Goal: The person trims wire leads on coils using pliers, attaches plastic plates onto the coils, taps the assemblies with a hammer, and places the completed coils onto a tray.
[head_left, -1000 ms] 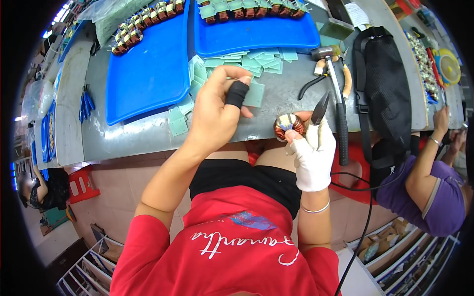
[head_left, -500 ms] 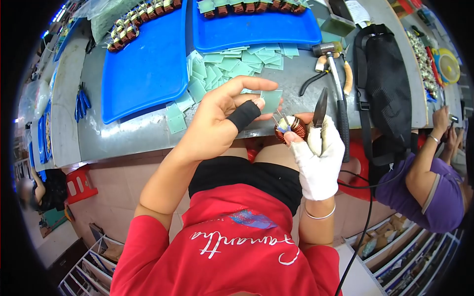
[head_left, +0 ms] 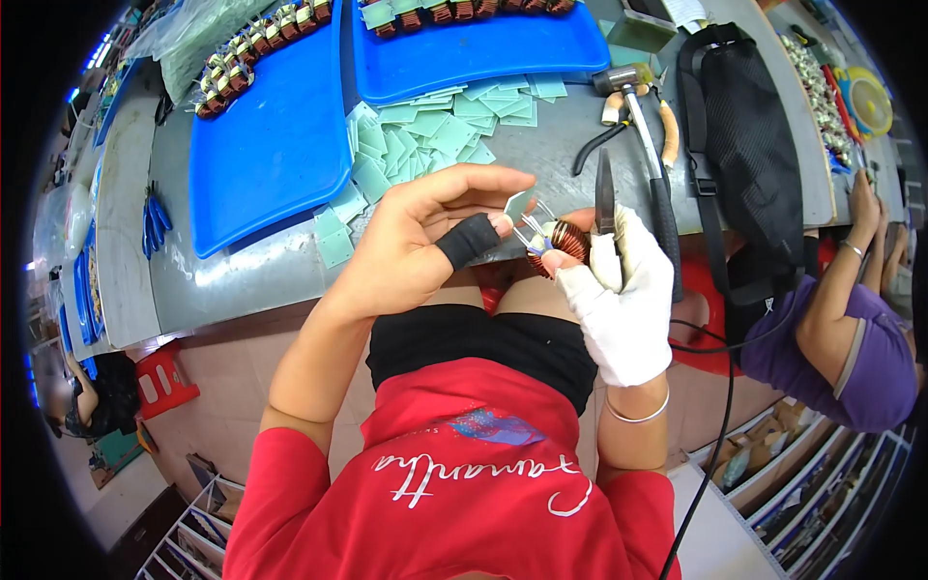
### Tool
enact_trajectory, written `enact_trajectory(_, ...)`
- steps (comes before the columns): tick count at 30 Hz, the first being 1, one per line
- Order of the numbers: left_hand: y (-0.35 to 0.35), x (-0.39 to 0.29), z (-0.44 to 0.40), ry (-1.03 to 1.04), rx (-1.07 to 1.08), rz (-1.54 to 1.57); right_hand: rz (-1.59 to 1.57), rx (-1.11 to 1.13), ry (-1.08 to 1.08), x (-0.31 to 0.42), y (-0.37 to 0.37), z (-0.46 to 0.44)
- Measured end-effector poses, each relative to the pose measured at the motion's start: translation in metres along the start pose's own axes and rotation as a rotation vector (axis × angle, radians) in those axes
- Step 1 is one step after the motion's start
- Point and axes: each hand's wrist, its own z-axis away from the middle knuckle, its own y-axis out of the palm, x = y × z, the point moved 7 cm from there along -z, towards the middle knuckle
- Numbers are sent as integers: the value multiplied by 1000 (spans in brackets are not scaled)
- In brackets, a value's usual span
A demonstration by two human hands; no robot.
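My left hand, with a black sleeve on its thumb, pinches a small pale green board between thumb and fingers. The board is tilted nearly edge-on, right by the wire leads of a copper-wound toroidal coil. That coil is gripped in the fingertips of my right hand, which wears a white glove with bare fingertips. Its leads point up and left toward the board; whether they touch it I cannot tell. Also in my right hand is a dark tapered tool, like plier jaws, pointing away from me; its handles are hidden.
Loose green boards lie piled beyond my hands. Two blue trays hold rows of coils at their far ends. A hammer, cutters and a black bag lie to the right. A co-worker in a purple shirt sits at right.
The board has turned from facing me to nearly edge-on and come closer to the coil's leads. The coil has moved slightly left and tilted, its leads now leaning toward the board.
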Motion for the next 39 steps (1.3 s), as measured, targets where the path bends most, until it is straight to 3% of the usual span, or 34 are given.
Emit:
enact_trajectory(1,0,1,0,-16,-5,0,-1,0,1,-5,0,-1)
enact_trajectory(3,-1,2,0,-37,-3,-41,255,-40,-301,2,1,-1)
enact_trajectory(8,-3,8,0,-79,13,-91,319,-11,-245,1,1,-2)
enact_trajectory(10,-4,12,1,-137,21,-32,107,-3,-142,-8,0,-4)
enact_trajectory(14,-4,16,1,-155,20,-32,179,15,-158,4,1,-2)
enact_trajectory(16,-5,19,1,-188,28,13,104,32,-50,4,3,-2)
enact_trajectory(26,-6,22,4,-155,-23,30,-11,72,-43,-7,4,-9)
enact_trajectory(29,-7,25,4,-190,-13,46,23,109,-61,-5,5,-11)
enact_trajectory(31,-7,23,4,-168,-13,42,133,135,-231,-1,5,-13)
enact_trajectory(39,-7,30,5,-199,-12,48,218,172,-284,5,6,-15)
